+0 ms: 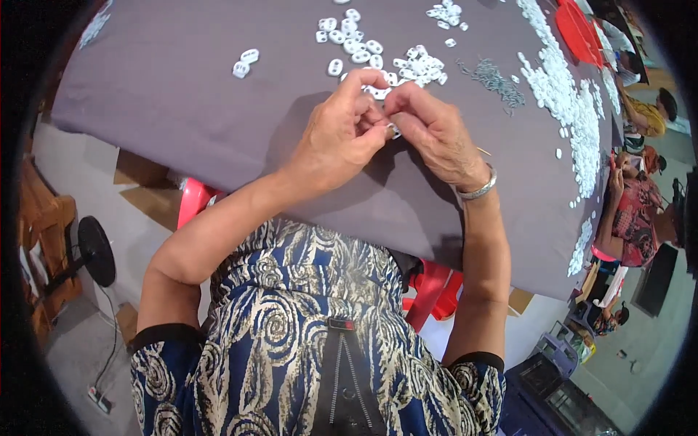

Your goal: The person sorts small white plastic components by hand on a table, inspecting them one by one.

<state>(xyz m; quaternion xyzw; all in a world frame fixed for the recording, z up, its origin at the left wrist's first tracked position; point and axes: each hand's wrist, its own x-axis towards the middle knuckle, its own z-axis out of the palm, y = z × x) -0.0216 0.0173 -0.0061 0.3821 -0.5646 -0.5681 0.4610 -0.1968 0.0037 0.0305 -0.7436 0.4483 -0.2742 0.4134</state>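
My left hand (338,138) and my right hand (436,134) meet over a grey cloth-covered table (182,109). Both pinch one small white plastic piece (393,131) between their fingertips; most of it is hidden by the fingers. A silver bracelet sits on my right wrist. Just beyond the hands lies a scatter of small white oval plastic pieces (363,47). A little heap of thin grey metal parts (498,80) lies to the right of them.
A long band of white pieces (574,109) runs along the table's right side, near a red tray (578,33). Two white pieces (245,62) lie apart at the left. Other people sit at the right edge. A red stool (193,200) and a fan (94,251) stand below left.
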